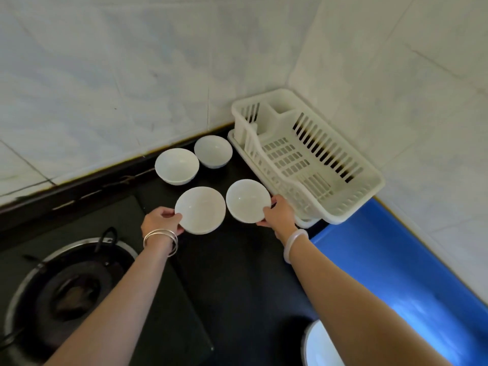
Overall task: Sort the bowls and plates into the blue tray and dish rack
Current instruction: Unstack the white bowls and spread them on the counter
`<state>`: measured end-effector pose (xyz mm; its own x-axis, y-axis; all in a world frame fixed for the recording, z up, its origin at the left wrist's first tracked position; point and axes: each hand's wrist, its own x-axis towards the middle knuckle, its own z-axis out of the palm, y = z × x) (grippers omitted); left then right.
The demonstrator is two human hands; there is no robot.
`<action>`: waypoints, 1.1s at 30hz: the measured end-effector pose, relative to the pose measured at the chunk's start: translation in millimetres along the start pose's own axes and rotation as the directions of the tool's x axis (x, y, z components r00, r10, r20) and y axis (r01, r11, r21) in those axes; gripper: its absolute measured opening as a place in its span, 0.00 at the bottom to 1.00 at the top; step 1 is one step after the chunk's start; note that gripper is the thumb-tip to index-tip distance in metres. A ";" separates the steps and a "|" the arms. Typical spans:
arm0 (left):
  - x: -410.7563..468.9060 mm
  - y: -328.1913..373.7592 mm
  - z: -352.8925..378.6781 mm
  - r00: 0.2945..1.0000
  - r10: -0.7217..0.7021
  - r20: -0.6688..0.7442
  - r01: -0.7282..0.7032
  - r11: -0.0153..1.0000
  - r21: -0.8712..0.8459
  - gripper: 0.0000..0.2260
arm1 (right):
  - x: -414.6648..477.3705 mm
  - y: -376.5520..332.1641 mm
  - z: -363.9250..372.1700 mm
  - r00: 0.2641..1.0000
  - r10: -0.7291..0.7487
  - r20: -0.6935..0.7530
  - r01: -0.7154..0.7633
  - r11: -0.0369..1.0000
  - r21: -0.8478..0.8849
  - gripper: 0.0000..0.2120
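**Forearms stretched out, one bowl in each hand**

Bare forearms run from the near edge up to the middle of the black surface (237, 273). The left hand (162, 220), thin silver bangles (161, 240) at its wrist, takes the near-left bowl (202, 208) at its left rim, thumb on top and fingers tucked under. The right hand (278, 216), wearing a pale bangle (294, 244), holds the near-right bowl (247, 200) the same way at its right rim. Each grip is closed on its bowl; most fingers are hidden beneath. Whether these two bowls rest on the surface or are lifted cannot be told.

Farther off, by the tiled wall, stand the far-left bowl (176, 165) and the far-right bowl (213, 150), just beside each other, upright.

To the right sits the cream dish rack (348, 207) in the far corner, nothing inside it. Nearer along the right wall lies the blue tray (396, 260), partly covered by the right arm.

A white plate (317, 347) at the near edge is cut off and half hidden by that arm. The gas burner (71, 286) at near left is dim.
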<state>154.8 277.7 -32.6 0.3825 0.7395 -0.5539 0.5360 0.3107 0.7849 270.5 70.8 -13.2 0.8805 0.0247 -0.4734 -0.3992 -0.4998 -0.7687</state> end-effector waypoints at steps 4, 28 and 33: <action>14.8 0.9 3.8 0.999 -0.013 -0.038 0.013 1.000 -0.013 0.06 | 16.8 0.5 17.5 1.000 0.016 -0.017 -0.016 1.000 0.021 0.09; -5.6 -25.9 17.0 0.943 -0.289 0.165 0.332 0.825 -0.458 0.16 | 9.3 29.8 34.8 0.969 0.188 0.158 -0.238 0.874 0.423 0.28; -12.4 -21.0 27.3 0.935 -0.328 0.134 0.341 0.731 -0.592 0.16 | 12.3 24.8 41.4 0.979 0.153 0.136 -0.203 0.824 0.529 0.28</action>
<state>159.4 245.8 -49.8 0.2823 0.5098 -0.8126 0.0768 0.8324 0.5489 260.8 94.5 -55.9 0.7659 0.0654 -0.6396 -0.6425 0.0417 -0.7651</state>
